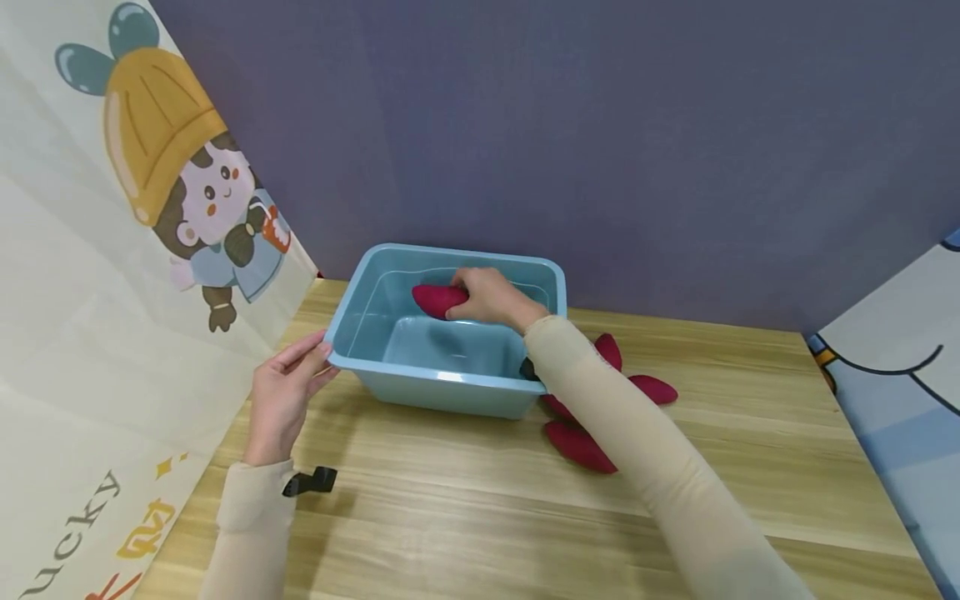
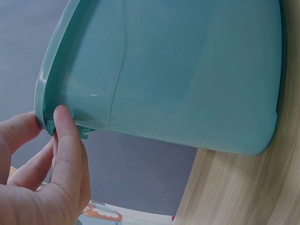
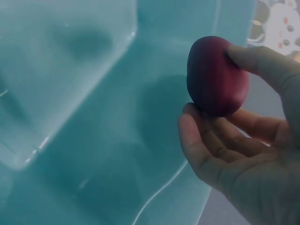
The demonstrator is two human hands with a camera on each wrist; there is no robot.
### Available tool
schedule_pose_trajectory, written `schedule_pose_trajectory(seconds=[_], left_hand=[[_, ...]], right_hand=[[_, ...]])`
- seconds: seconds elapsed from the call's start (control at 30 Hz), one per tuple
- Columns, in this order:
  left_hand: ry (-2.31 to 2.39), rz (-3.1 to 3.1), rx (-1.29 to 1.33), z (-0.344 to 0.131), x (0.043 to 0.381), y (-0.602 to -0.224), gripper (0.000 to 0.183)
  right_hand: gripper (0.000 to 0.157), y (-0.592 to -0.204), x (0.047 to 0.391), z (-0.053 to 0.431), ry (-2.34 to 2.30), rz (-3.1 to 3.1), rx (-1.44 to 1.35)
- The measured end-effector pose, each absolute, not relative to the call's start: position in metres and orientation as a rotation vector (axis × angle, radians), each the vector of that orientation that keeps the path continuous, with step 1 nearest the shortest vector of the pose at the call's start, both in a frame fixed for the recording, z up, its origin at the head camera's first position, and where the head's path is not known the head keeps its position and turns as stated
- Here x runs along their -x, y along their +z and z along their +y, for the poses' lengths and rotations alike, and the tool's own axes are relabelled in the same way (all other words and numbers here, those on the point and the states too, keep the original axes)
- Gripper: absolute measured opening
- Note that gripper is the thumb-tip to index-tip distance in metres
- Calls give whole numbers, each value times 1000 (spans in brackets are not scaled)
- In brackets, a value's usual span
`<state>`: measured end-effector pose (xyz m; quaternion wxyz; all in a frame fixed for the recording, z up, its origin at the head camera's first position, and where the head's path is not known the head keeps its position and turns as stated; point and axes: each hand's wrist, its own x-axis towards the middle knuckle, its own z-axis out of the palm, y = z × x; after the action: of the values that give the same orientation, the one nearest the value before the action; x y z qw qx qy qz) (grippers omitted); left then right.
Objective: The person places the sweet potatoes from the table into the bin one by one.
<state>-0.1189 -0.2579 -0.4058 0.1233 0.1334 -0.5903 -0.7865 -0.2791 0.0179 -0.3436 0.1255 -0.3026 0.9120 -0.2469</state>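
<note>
A light blue plastic bin (image 1: 450, 377) stands on the wooden table against the back wall. My left hand (image 1: 283, 392) pinches its left front corner; in the left wrist view, the thumb and fingers of that hand (image 2: 58, 168) meet at the rim (image 2: 41, 89). Inside the bin's opening, above the floor, my right hand (image 1: 489, 297) holds a smooth, dark red sweet potato (image 1: 432, 300) with tapered ends. The right wrist view has this sweet potato (image 3: 213, 79) between the thumb and fingertips, over the bin's inner wall (image 3: 108, 117). The bin's right end is partly hidden behind my forearm.
Several more red sweet potatoes lie right of the bin, one near the front (image 1: 579, 446) and one farther right (image 1: 654, 389); my right sleeve (image 1: 637, 433) partly covers some. A printed curtain (image 1: 172, 250) borders the left side, and a dark grey wall (image 1: 600, 150) rises behind.
</note>
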Motion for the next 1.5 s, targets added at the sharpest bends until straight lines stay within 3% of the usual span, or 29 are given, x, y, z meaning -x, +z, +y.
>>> schedule_pose_trajectory(seconds=[0.57, 0.9, 1.17, 1.5], left_hand=[[-2298, -1705, -385, -259, 120, -408, 39], [-2312, -1697, -379, -259, 120, -408, 40], [-2333, -1695, -381, -259, 121, -407, 40], [-2334, -1683, -402, -259, 121, -406, 40]], right_hand=[[47, -363, 276, 11, -345, 2551, 941], [48, -359, 276, 14, -407, 2524, 961], [48, -320, 266, 24, -689, 2575, 1011], [49, -271, 220, 76, -769, 2749, 1146]])
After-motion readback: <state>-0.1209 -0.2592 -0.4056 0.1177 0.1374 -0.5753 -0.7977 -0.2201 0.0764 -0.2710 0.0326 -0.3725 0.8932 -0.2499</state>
